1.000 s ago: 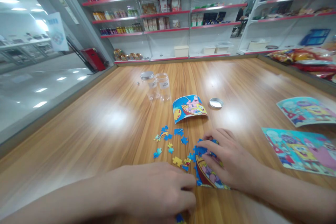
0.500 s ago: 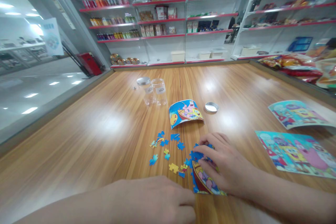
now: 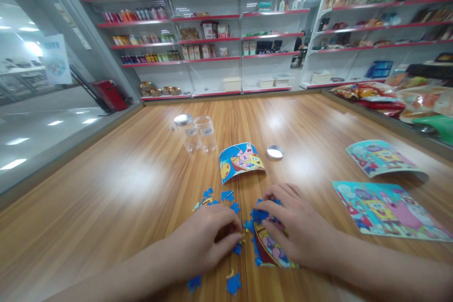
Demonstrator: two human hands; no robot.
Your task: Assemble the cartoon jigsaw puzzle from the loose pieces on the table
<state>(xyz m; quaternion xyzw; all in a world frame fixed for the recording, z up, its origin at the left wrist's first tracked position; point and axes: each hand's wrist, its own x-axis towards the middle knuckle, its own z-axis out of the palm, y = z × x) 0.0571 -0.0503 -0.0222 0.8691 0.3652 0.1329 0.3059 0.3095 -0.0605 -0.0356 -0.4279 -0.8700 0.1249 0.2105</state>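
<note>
My right hand (image 3: 295, 229) lies on a partly assembled jigsaw puzzle (image 3: 267, 245), its fingers apart and resting on the upper part. The puzzle shows a brown boat with pink and yellow figures on blue; my hand covers much of it. Left of it, my left hand (image 3: 210, 233) is low over loose puzzle pieces, thumb and fingertips curled together at a small yellow-and-red puzzle piece (image 3: 242, 240). Blue puzzle pieces (image 3: 208, 193) show beyond this hand, and another blue piece (image 3: 233, 284) lies nearer me. The hand hides other pieces.
A curved picture card (image 3: 242, 160) stands behind the puzzle, with a metal lid (image 3: 275, 152) to its right. Two clear jars, a lidded jar (image 3: 191, 137) and an open jar (image 3: 208, 139), stand farther back. At right lie a flat picture sheet (image 3: 389, 210) and a curved sheet (image 3: 384, 158).
My left hand has moved forward from the near edge onto the loose pieces, uncovering pieces close to me. My right hand stays on the puzzle. The view has tilted up and shifted slightly right.
</note>
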